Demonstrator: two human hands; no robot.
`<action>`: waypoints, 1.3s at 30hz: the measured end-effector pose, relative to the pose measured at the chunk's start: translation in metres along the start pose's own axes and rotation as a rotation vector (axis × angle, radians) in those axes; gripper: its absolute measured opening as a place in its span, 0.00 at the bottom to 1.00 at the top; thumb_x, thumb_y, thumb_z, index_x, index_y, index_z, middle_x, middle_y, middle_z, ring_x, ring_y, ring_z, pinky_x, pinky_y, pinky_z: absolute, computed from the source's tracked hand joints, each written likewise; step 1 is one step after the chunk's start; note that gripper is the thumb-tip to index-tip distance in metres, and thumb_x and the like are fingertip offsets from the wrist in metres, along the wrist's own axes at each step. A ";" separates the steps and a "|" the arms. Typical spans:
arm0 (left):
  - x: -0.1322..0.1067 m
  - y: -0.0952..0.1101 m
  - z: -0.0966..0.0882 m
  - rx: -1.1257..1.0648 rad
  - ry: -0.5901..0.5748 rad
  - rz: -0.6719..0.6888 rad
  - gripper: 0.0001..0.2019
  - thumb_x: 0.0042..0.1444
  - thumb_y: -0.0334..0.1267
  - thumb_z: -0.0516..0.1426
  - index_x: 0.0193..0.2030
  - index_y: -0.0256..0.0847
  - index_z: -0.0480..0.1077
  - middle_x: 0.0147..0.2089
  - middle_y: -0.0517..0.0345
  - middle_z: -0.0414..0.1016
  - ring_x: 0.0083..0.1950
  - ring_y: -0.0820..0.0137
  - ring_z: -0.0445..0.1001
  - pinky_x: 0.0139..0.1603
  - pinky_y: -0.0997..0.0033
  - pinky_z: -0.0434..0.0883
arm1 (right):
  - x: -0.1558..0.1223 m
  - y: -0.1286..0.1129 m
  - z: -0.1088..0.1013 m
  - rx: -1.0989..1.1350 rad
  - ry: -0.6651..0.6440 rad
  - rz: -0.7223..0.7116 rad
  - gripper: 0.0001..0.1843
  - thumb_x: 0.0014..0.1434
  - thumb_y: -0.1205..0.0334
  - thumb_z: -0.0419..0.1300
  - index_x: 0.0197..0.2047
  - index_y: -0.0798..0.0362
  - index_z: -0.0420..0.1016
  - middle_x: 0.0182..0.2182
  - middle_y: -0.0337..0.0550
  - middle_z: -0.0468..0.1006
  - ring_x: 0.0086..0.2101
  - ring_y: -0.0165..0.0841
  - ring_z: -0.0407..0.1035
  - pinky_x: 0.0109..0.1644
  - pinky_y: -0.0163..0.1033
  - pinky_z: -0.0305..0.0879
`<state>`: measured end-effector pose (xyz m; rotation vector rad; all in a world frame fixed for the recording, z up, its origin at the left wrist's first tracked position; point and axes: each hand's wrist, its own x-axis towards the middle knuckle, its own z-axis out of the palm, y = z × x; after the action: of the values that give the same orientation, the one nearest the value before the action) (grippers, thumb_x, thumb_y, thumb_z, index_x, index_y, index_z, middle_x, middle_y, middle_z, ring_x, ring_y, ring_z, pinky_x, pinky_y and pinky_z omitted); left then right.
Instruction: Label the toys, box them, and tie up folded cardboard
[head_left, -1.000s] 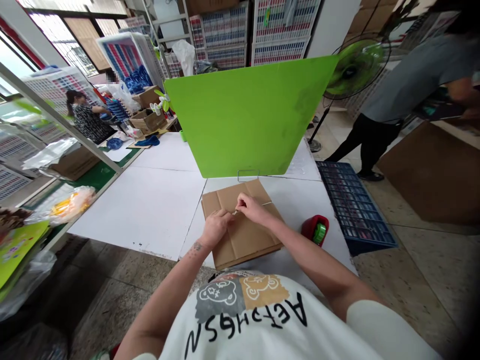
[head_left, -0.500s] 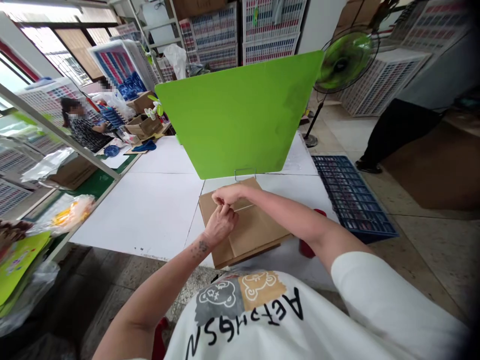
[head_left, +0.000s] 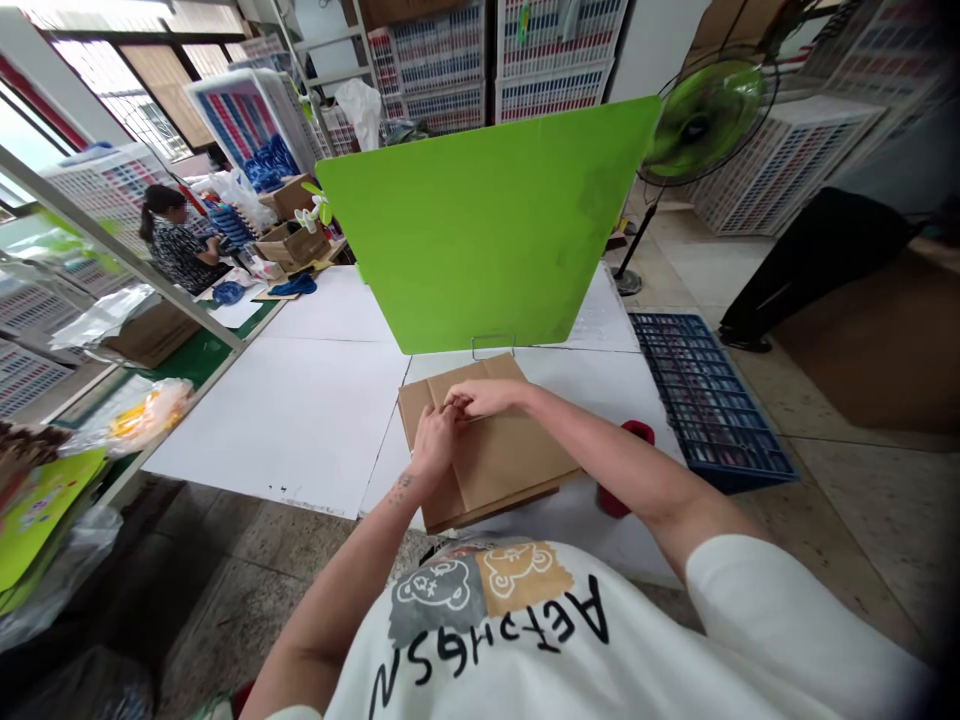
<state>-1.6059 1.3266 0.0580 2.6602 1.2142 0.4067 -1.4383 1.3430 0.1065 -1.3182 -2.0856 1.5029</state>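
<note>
A stack of flat, folded cardboard boxes (head_left: 514, 455) lies on the white table in front of me. A thin pale string (head_left: 480, 418) crosses its top, mostly covered by my hands. My left hand (head_left: 437, 437) is closed over the left part of the cardboard, fingertips pinched at the string. Touching it from the right, my right hand (head_left: 486, 397) is bent down with its fingers pinched at the same spot. The knuckles hide how the string runs between the fingers.
A large green board (head_left: 487, 230) stands upright behind the cardboard, by a wire holder (head_left: 493, 346). A red object (head_left: 637, 430) sits partly behind my right forearm. Right of the table are a blue crate (head_left: 705, 390) and a fan (head_left: 701, 125). A person (head_left: 180, 245) sits far left.
My hands have come down closer to the cardboard. The left hand has shifted slightly left and turned more upright; the right has moved a little right. Both stay pinched together.
</note>
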 end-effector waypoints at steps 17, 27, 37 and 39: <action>-0.001 -0.010 -0.008 -0.491 -0.028 -0.251 0.10 0.51 0.29 0.59 0.39 0.42 0.63 0.30 0.63 0.70 0.32 0.71 0.68 0.34 0.73 0.62 | -0.026 0.030 0.040 -0.182 0.464 -0.092 0.03 0.59 0.69 0.59 0.35 0.54 0.74 0.32 0.38 0.75 0.34 0.29 0.68 0.39 0.33 0.59; -0.004 -0.013 -0.012 -0.507 -0.044 -0.146 0.05 0.54 0.30 0.58 0.38 0.41 0.71 0.33 0.60 0.75 0.38 0.69 0.71 0.40 0.71 0.66 | -0.018 0.017 0.050 -0.408 0.524 0.105 0.05 0.63 0.65 0.54 0.39 0.54 0.71 0.34 0.43 0.75 0.36 0.32 0.66 0.38 0.34 0.54; -0.022 0.002 0.002 -0.246 0.086 -0.156 0.09 0.56 0.33 0.59 0.45 0.41 0.73 0.38 0.56 0.77 0.42 0.65 0.68 0.44 0.68 0.67 | -0.013 0.012 0.045 -0.352 0.530 0.207 0.05 0.61 0.65 0.56 0.36 0.53 0.73 0.34 0.41 0.79 0.37 0.33 0.70 0.47 0.38 0.55; -0.022 0.000 0.005 -0.147 0.094 -0.096 0.09 0.59 0.33 0.57 0.45 0.41 0.74 0.37 0.55 0.77 0.40 0.65 0.67 0.44 0.67 0.66 | -0.014 0.013 0.044 -0.328 0.547 0.234 0.04 0.60 0.65 0.57 0.35 0.52 0.73 0.33 0.41 0.79 0.35 0.32 0.70 0.45 0.38 0.57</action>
<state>-1.6178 1.3095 0.0498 2.4731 1.2802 0.5867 -1.4520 1.3054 0.0802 -1.8877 -1.9019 0.7480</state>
